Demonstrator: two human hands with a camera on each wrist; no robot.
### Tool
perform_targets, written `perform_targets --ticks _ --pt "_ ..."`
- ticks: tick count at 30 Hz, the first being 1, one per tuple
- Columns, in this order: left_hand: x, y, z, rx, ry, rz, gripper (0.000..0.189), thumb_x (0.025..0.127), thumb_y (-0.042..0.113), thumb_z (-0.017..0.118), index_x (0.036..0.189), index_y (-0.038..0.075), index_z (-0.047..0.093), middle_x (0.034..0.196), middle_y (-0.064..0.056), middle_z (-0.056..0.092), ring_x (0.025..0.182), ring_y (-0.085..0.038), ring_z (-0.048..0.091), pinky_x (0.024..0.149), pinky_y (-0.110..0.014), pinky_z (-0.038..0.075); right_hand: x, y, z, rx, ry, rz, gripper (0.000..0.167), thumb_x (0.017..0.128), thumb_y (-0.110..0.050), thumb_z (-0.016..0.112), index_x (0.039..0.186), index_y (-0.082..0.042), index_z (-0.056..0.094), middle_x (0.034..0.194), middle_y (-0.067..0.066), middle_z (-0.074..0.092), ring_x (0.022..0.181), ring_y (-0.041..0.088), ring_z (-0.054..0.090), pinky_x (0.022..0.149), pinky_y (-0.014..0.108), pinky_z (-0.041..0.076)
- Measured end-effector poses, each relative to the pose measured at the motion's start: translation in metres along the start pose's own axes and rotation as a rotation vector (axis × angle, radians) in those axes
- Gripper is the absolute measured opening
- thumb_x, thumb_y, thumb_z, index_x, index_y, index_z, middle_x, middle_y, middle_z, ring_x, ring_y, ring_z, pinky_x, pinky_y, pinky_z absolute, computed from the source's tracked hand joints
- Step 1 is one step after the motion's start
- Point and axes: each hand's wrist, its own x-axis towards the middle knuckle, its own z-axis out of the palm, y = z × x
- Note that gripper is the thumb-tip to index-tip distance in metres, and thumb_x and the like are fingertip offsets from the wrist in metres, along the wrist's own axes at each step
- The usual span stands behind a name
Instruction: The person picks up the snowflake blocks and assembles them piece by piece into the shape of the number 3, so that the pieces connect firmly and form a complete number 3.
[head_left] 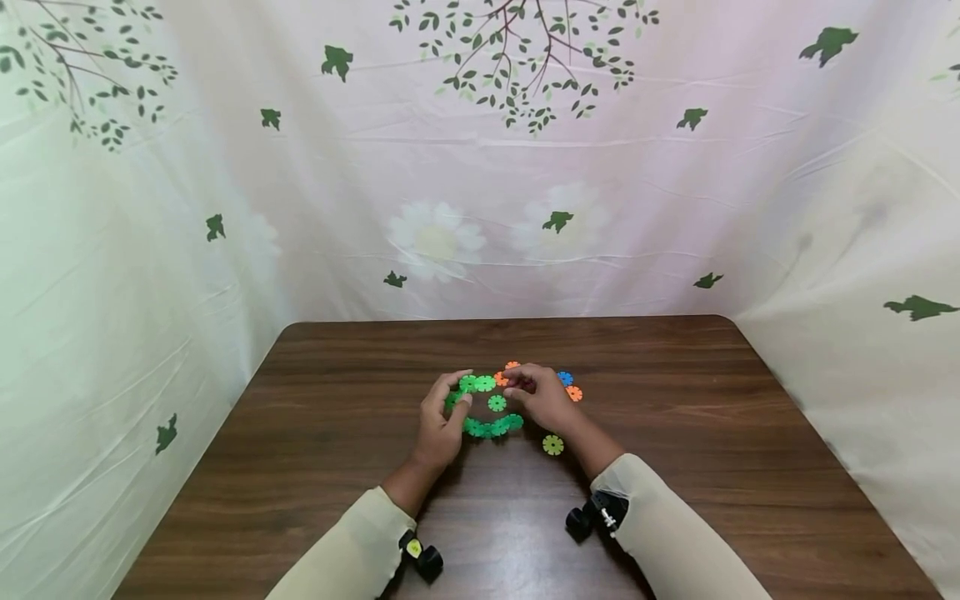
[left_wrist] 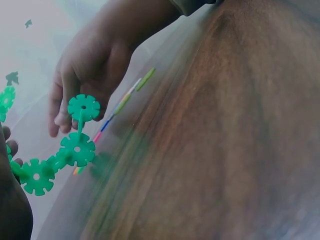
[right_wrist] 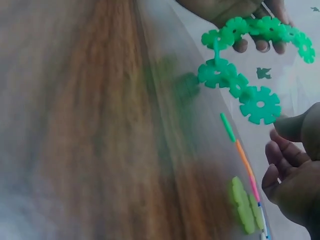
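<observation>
My left hand [head_left: 442, 421] grips a curved chain of green notched flower-shaped discs [head_left: 491, 428], raised above the table. In the right wrist view its fingers lie behind the upper part of the chain [right_wrist: 270, 29]. The right hand [head_left: 542, 398] hovers at the chain's right side with loosely bent fingers, and no disc shows between them. In the right wrist view, the right thumb [right_wrist: 296, 127] is close to the chain's end disc [right_wrist: 260, 105]; whether they touch, I cannot tell. A separate green disc [head_left: 497, 403] appears inside the curve.
Loose discs lie around the right hand: orange discs [head_left: 501, 379] beyond its fingertips, a blue disc [head_left: 566, 378] and another orange disc [head_left: 574, 393] beyond the wrist, and a yellow-green disc [head_left: 552, 445] nearer. A printed curtain [head_left: 480, 167] stands behind the brown wooden table [head_left: 337, 400].
</observation>
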Motion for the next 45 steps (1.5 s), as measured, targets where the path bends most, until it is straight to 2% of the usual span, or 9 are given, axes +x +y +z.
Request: perform_targets --ticks 7,14,17,22,28,33,37,41,45 --pt "-0.001 0.002 0.0 0.01 -0.023 -0.029 0.039 0.11 0.001 0.058 0.148 0.009 0.063 0.14 -0.015 0.068 0.133 -0.031 0.064 0.113 -0.041 0.053 -0.002 0.01 0.004 -0.039 -0.019 0.022 0.026 0.102 -0.006 0.075 0.128 -0.007 0.078 0.122 0.011 0.074 0.108 0.026 0.072 0.091 0.041 0.061" --pt "-0.001 0.001 0.001 0.022 -0.017 0.029 0.045 0.109 -0.002 0.058 0.153 0.007 0.06 0.144 -0.024 0.066 0.139 -0.035 0.062 0.113 -0.061 0.052 -0.003 0.014 0.006 -0.099 -0.01 -0.057 0.021 0.101 -0.007 0.076 0.122 -0.011 0.082 0.119 0.008 0.074 0.104 0.023 0.072 0.087 0.039 0.061" --pt "0.0 0.001 0.001 0.019 -0.017 0.039 0.045 0.11 -0.002 0.058 0.154 0.005 0.059 0.148 -0.026 0.064 0.142 -0.037 0.06 0.113 -0.065 0.05 -0.003 0.015 0.006 -0.138 -0.023 -0.103 0.02 0.101 -0.005 0.076 0.118 -0.011 0.084 0.117 0.007 0.073 0.104 0.023 0.071 0.085 0.037 0.061" --pt "0.0 0.001 0.0 0.026 -0.037 0.021 0.044 0.111 0.001 0.058 0.155 0.005 0.057 0.153 -0.021 0.062 0.147 -0.037 0.057 0.118 -0.063 0.047 -0.002 0.017 0.006 -0.222 -0.051 -0.151 0.02 0.1 -0.005 0.076 0.116 -0.012 0.085 0.116 0.005 0.07 0.106 0.022 0.065 0.082 0.031 0.057" --pt "0.0 0.002 -0.001 0.033 -0.047 0.012 0.043 0.112 0.002 0.057 0.155 0.003 0.056 0.155 -0.021 0.061 0.148 -0.039 0.056 0.118 -0.063 0.046 -0.002 0.021 0.007 -0.279 -0.069 -0.187 0.018 0.1 -0.007 0.077 0.114 -0.013 0.086 0.114 0.003 0.068 0.105 0.019 0.058 0.083 0.031 0.053" --pt "-0.002 0.001 -0.001 0.034 -0.03 0.032 0.043 0.111 -0.001 0.056 0.153 0.003 0.057 0.151 -0.024 0.062 0.145 -0.038 0.058 0.115 -0.062 0.049 -0.003 0.021 0.007 -0.344 -0.05 -0.246 0.013 0.097 -0.009 0.08 0.107 -0.012 0.087 0.111 0.004 0.068 0.099 0.018 0.055 0.079 0.032 0.051" --pt "-0.003 -0.001 0.0 0.032 0.0 0.053 0.042 0.11 -0.004 0.056 0.151 0.002 0.058 0.146 -0.024 0.065 0.138 -0.039 0.061 0.113 -0.054 0.052 -0.004 0.021 0.008 -0.408 -0.014 -0.291 0.008 0.094 -0.01 0.084 0.1 -0.01 0.088 0.107 0.005 0.068 0.095 0.019 0.054 0.077 0.032 0.05" --pt "-0.003 -0.003 0.0 0.027 0.015 0.047 0.041 0.109 -0.004 0.056 0.15 0.004 0.06 0.144 -0.022 0.066 0.135 -0.037 0.063 0.113 -0.047 0.053 -0.004 0.021 0.008 -0.418 -0.011 -0.3 0.017 0.094 -0.01 0.084 0.11 -0.011 0.088 0.109 0.005 0.069 0.096 0.02 0.054 0.077 0.032 0.051" --pt "-0.003 -0.001 0.0 0.019 0.018 0.045 0.041 0.109 -0.004 0.056 0.149 0.002 0.06 0.142 -0.026 0.066 0.131 -0.04 0.064 0.112 -0.045 0.053 -0.004 0.021 0.007 -0.417 -0.037 -0.292 0.022 0.095 -0.01 0.082 0.116 -0.014 0.087 0.113 0.005 0.069 0.1 0.02 0.056 0.079 0.031 0.051"
